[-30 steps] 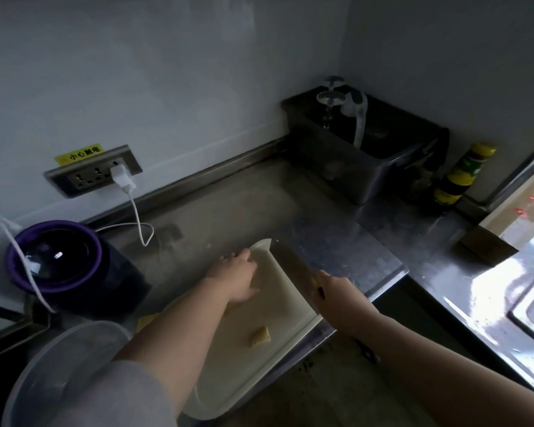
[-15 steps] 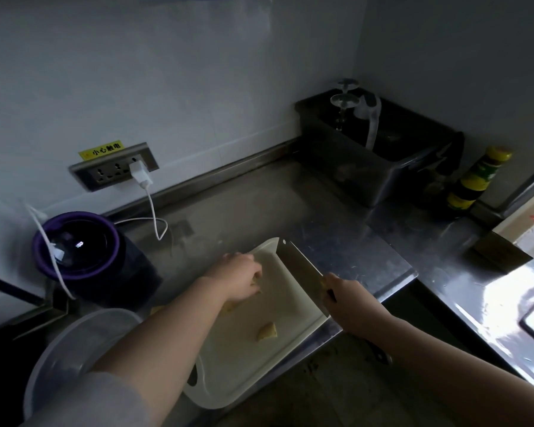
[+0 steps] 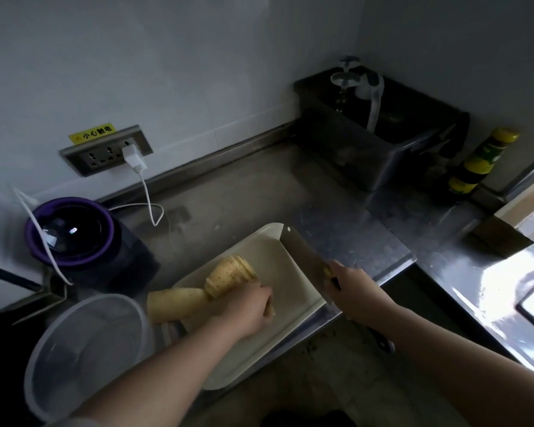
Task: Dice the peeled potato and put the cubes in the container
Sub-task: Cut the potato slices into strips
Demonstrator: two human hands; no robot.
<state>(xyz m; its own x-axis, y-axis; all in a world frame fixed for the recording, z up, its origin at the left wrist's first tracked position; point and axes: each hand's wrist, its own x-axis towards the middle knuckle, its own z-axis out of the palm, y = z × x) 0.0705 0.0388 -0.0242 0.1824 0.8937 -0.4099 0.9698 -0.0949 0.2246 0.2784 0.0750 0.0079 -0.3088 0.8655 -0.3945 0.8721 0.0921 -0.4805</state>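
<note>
Counter of dull steel runs under a pale wall and turns at the right corner. A white board lies on its near edge. The potato, cut in slices, is on the board's left part, with a peeled chunk just left of it, beside the clear container. The left hand curls its fingers over a small bit. The right hand is wrapped round the handle of the cleaver, whose blade is along the board's right rim. A metal tub and a bottle stand far right.
</note>
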